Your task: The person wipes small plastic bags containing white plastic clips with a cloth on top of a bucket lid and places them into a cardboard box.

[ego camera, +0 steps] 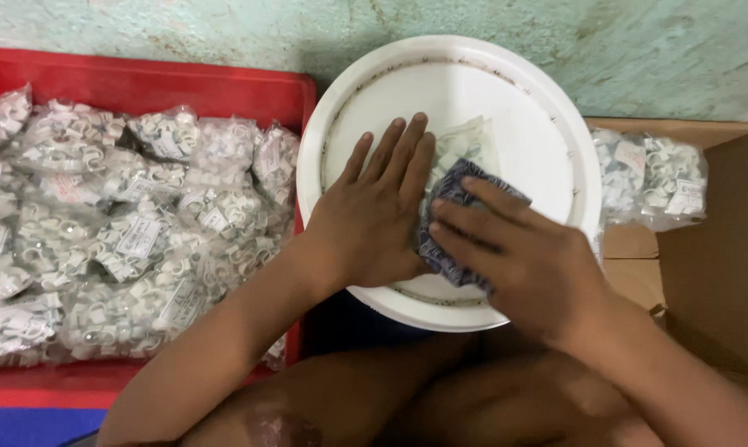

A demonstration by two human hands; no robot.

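Note:
A round white lid or plate lies in front of me on my lap. My left hand rests flat on it, fingers spread slightly and pointing away from me. My right hand presses a dark blue patterned cloth onto the plate, fingers laid over the cloth. Under the cloth and beyond it lies a clear plastic bag of small white parts, touching my left fingertips.
A red tray on the left holds several clear bags of white plastic clips. On the right an open cardboard box contains more such bags. A greenish wall or floor lies behind.

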